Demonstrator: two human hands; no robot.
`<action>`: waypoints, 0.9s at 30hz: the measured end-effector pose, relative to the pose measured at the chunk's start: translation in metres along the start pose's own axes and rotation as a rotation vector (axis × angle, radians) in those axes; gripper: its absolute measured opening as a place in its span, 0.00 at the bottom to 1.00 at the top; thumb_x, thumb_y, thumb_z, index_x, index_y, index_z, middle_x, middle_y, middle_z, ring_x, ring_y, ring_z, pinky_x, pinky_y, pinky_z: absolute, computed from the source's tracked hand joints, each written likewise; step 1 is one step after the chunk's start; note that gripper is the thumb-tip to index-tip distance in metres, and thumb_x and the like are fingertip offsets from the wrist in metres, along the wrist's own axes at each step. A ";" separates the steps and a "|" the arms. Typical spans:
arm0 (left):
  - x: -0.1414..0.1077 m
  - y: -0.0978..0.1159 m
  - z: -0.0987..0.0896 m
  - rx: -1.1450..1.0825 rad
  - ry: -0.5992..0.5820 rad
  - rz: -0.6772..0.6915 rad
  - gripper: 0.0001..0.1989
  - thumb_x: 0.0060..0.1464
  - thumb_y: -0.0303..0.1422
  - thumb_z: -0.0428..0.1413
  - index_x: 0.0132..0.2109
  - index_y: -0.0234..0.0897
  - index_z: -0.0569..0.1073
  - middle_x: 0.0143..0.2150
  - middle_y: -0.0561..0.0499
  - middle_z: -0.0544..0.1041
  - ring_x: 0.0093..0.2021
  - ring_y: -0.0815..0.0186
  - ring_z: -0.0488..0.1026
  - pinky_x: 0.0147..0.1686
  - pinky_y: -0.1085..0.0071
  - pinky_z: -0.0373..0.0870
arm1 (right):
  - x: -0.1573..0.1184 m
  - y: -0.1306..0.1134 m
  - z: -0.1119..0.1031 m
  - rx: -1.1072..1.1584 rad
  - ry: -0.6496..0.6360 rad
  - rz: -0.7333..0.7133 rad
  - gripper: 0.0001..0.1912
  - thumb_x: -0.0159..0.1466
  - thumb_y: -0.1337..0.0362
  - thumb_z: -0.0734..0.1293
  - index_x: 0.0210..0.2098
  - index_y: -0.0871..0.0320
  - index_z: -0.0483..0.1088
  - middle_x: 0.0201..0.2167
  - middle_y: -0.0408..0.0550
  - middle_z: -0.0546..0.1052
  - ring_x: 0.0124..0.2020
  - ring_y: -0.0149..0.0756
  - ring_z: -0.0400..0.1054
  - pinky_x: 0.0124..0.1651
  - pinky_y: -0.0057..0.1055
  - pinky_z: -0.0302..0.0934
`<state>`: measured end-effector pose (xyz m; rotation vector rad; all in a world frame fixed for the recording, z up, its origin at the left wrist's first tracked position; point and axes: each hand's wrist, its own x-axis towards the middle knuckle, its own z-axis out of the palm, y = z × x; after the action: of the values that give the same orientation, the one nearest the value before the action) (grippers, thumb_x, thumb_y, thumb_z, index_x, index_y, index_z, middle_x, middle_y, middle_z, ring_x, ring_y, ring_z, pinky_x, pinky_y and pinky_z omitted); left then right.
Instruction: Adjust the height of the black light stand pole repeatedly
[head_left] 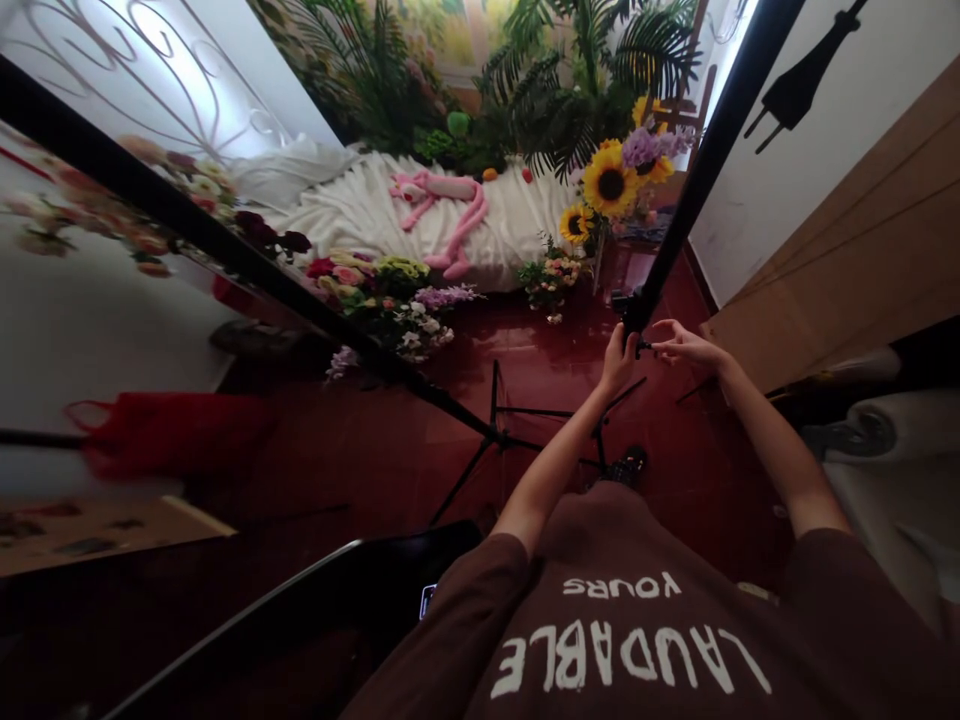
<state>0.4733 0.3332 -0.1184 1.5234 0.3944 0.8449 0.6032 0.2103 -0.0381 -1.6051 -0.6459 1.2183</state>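
Observation:
A black stand pole [701, 165] slants down from the upper right, with a dark clamp [628, 303] on its lower part. My left hand [619, 358] is wrapped round the pole just below that clamp. Right beside it, my right hand [684, 346] has its thumb and a finger at a small black knob [643, 345] on the pole's side, the other fingers bent. Below my hands, the thin black legs of the stand [622, 395] spread over the red floor.
Another black pole [300, 300] crosses the left side down to a tripod base [495, 435]. Sunflowers [609, 180], a pink plush toy [450, 190] on white cloth [345, 215] and bouquets lie ahead. A brown board [847, 230] leans at the right; a red bag [165, 430] hangs left.

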 end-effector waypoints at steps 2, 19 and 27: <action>0.000 0.001 0.001 -0.007 0.031 -0.022 0.23 0.64 0.51 0.50 0.54 0.41 0.72 0.47 0.44 0.78 0.50 0.61 0.75 0.54 0.64 0.68 | 0.001 0.002 0.000 0.012 0.001 0.000 0.35 0.56 0.65 0.76 0.58 0.54 0.57 0.28 0.39 0.76 0.23 0.28 0.68 0.24 0.21 0.60; 0.001 -0.003 0.005 0.018 0.048 -0.052 0.26 0.64 0.54 0.48 0.54 0.39 0.73 0.48 0.43 0.78 0.48 0.61 0.75 0.52 0.65 0.70 | -0.023 0.026 0.034 -0.737 0.508 -0.539 0.17 0.60 0.58 0.72 0.47 0.53 0.71 0.43 0.54 0.81 0.50 0.47 0.74 0.58 0.42 0.65; 0.000 0.000 0.004 -0.045 0.021 -0.041 0.24 0.63 0.53 0.50 0.55 0.40 0.70 0.49 0.43 0.77 0.51 0.60 0.74 0.54 0.63 0.70 | -0.004 -0.008 0.100 -0.488 0.669 -0.608 0.26 0.65 0.53 0.67 0.60 0.49 0.61 0.55 0.55 0.75 0.60 0.49 0.69 0.50 0.40 0.72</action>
<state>0.4755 0.3301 -0.1180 1.4611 0.4179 0.8331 0.5104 0.2482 -0.0309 -1.8670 -0.9268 0.0495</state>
